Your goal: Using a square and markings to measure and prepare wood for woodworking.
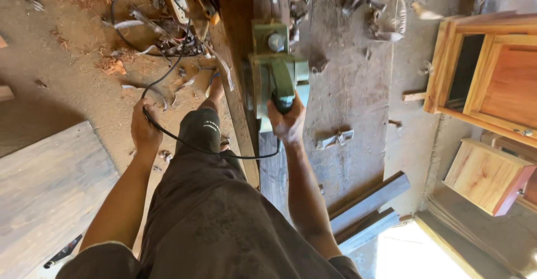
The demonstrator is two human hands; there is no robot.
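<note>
- Dusty workshop floor point(67, 83) under us, dirt and sawdust, wood shavings and scraps littering the top of the frame.
- Our right hand point(286, 123) is clenched around the handle of the green electric planer point(277, 75), just above frame centre.
- Planer sits flat on a long dark plank point(267, 161); its long axis runs along the plank, nose pointing to the top of the frame, handle end towards us.
- Planer body: boxy green casing, worn, with a round metal knob near the front.
- Plank: rough, weathered, narrow, running from top centre down to our legs.
- Our left hand point(144, 129), centre left, is closed around the black power cord point(168, 75); cord loops from the planer's rear across our knee, then up to a pale socket box point(179, 5) at upper left.
- Grey board point(45, 189) lies flat at lower left.
- Unfinished pale-wood cabinets point(492, 77), square-edged, at right; grey timber lengths point(369, 206) at lower right.
</note>
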